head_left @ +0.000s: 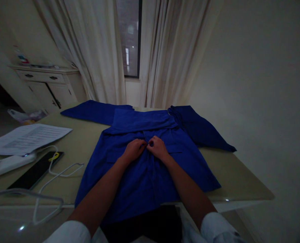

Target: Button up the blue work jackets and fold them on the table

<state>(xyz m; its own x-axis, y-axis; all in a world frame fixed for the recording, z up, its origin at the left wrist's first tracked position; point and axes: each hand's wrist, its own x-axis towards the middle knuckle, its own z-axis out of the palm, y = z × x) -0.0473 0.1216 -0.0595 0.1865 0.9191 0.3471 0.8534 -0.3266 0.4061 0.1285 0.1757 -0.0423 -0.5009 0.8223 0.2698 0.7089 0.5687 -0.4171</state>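
Observation:
A blue jacket [132, 182] lies spread over the table, its front hem hanging past the near edge. One sleeve [94, 112] reaches out to the far left and the other sleeve [203, 126] to the right. At the front opening, my left hand [135, 149] pinches the cloth edge from the left side. Close beside it, my right hand [158, 147] grips the edge from the right, thumb and finger curled together. Both sets of fingertips nearly meet at the middle seam. Whether a button or zip is between them is too small to tell.
Printed papers [31, 136], a white power strip [12, 165], a dark flat object like a phone [35, 172] and a looping white cable [56, 174] occupy the table's left side. Behind stand curtains [99, 50] and a low cabinet [49, 84]. A wall [256, 84] rises on the right.

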